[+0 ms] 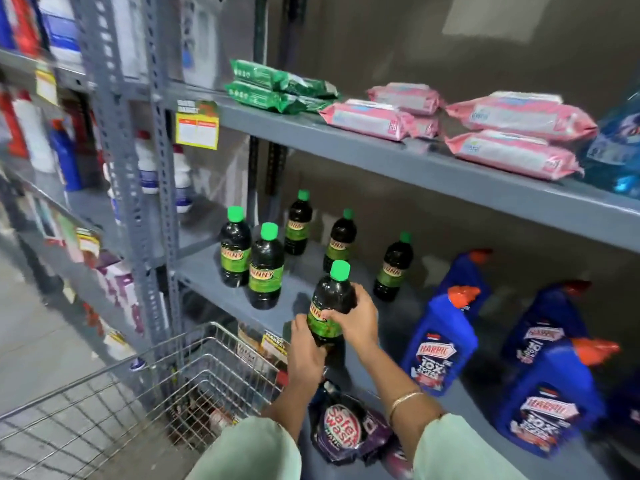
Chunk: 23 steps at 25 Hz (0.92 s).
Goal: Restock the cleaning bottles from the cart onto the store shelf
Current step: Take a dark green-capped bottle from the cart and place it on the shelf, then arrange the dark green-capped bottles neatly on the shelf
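While both hands grip it, the dark bottle (331,306) stands upright, cap up.

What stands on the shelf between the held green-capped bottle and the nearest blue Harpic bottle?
Nothing: in the head view only bare grey shelf lies between the held bottle and the nearest Harpic bottle, apart from the right hand gripping the bottle.

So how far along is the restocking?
Done: five dark green-capped bottles already stand on the shelf. In hand: a sixth bottle, gripped by the left hand and right hand, is over the shelf's front edge. Left: the cart seems to hold more, but what exactly is unclear.
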Motion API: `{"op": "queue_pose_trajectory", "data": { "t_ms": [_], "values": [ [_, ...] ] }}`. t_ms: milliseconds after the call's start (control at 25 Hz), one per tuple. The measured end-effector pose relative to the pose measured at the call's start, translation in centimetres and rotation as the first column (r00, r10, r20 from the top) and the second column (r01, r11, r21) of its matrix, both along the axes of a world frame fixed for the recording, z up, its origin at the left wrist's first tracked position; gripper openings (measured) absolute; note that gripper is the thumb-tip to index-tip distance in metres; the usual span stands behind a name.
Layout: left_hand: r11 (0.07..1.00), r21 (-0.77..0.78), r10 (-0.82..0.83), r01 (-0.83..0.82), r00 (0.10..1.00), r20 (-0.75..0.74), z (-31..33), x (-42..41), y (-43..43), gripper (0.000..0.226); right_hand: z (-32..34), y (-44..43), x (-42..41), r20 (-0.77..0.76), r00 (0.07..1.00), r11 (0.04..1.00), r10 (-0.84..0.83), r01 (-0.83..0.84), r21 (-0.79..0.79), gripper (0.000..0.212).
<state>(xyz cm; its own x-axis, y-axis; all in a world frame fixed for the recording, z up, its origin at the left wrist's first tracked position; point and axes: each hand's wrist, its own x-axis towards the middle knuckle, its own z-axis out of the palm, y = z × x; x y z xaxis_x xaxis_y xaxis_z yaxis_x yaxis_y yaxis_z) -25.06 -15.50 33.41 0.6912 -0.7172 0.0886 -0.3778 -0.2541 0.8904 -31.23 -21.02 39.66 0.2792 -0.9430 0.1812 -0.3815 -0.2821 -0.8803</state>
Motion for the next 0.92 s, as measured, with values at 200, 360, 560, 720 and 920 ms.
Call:
{"op": "queue_pose_trajectory", "data": {
  "t_ms": [200, 360, 560, 720, 920],
  "values": [
    [0.999, 0.03, -0.038, 0.038, 0.999, 0.005, -0.1, -0.1, -2.0, 0.05, -0.5, -2.2, -0.4, 0.011, 0.999, 0.999, -0.044, 0.044, 0.009, 0.061],
    [0.998, 0.031, -0.052, 0.051, 0.999, 0.009, 0.0, 0.1, -2.7, 0.051, -0.7, -2.8, -0.7, 0.017, 0.998, 0.998, -0.055, 0.055, 0.004, 0.063],
    [0.996, 0.032, -0.08, 0.081, 0.997, -0.012, 0.0, -0.8, -2.8, 0.053, -0.7, -3.0, -1.8, 0.011, 0.998, 0.998, -0.061, 0.061, 0.009, 0.067],
    [0.995, 0.026, -0.093, 0.093, 0.996, -0.014, 0.2, -1.4, -2.3, 0.053, -0.7, -2.6, -2.5, 0.009, 0.998, 0.998, -0.06, 0.06, 0.005, 0.068],
    [0.984, 0.022, -0.179, 0.179, 0.984, 0.016, -0.8, 0.2, -0.9, 0.08, -1.9, -1.1, -2.8, 0.087, 0.992, 0.995, -0.087, 0.082, 0.063, 0.081]
  ]
}}
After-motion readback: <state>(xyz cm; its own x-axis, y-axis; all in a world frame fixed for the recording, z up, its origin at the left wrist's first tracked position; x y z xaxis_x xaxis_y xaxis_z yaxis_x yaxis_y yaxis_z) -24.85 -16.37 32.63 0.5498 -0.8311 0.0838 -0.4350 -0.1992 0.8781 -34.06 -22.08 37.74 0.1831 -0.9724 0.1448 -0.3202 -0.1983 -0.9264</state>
